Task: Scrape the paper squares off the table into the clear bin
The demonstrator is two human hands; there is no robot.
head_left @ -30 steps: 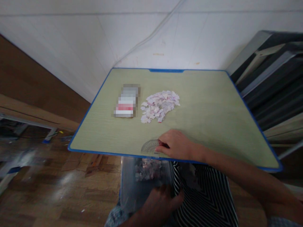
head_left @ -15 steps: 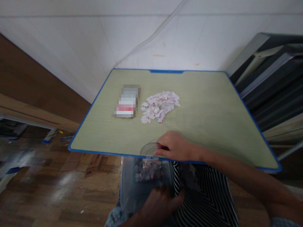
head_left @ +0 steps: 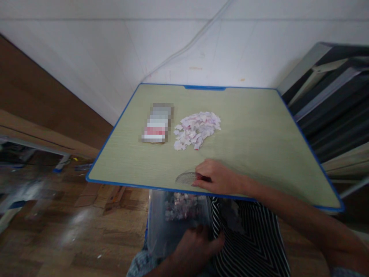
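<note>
My right hand [head_left: 219,177] is closed on a clear half-round protractor [head_left: 186,177] near the table's front edge. The protractor looks tilted, its curved side up, and my fingers cover its right end. Beyond it, a heap of torn white and pinkish paper scraps [head_left: 197,129] lies on the table [head_left: 259,134]. Below the table edge, my left hand [head_left: 197,244] has its fingers curled at the right side of a clear plastic box [head_left: 161,234] on my lap. More paper scraps [head_left: 181,206] lie inside the box, partly hidden under the table edge.
A pixelated flat object [head_left: 157,125] lies left of the heap. The table has a blue rim and stands against a white wall [head_left: 173,38]. Dark folded frames [head_left: 340,100] lean at the right. Brown boards [head_left: 43,92] stand at the left above a wooden floor [head_left: 80,231].
My right hand has lifted the protractor slightly back from the table edge and tilted it. A pale bit at the edge is no longer seen there. My left hand stays at the box.
</note>
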